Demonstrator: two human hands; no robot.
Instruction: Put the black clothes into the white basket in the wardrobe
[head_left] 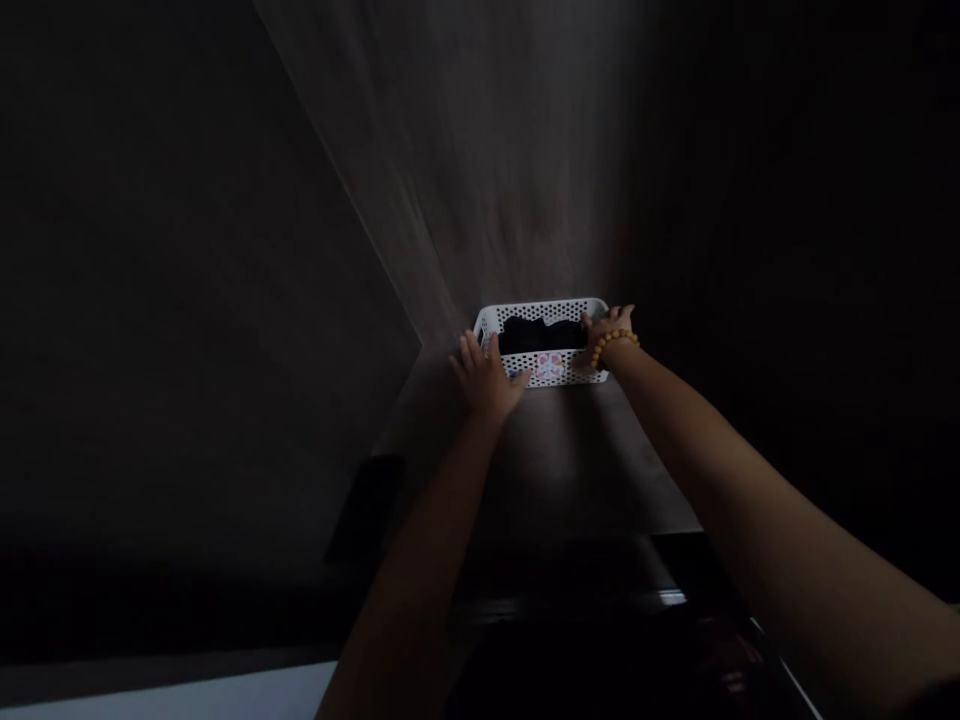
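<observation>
A white perforated plastic basket (517, 375) stands deep inside a dark cabinet-like space. Dark, folded cloth-like contents (529, 335) lie in it, and a pink-and-white flower sticker (550, 366) marks its front. My left hand (486, 378) clasps the front left corner, thumb along the front wall and fingers round the left end. At the opposite end, my right hand (609, 325) grips the right rim, some of its fingers hidden behind the wall. A yellow bead bracelet (615, 345) circles my right wrist.
A dark wood-grain surface (540, 440) lies under the basket. Grey wood-grain panels (510, 120) rise behind it, and a dark panel (187, 250) stands at the left. The right side is in deep shadow. A pale surface (225, 695) shows at the lower left.
</observation>
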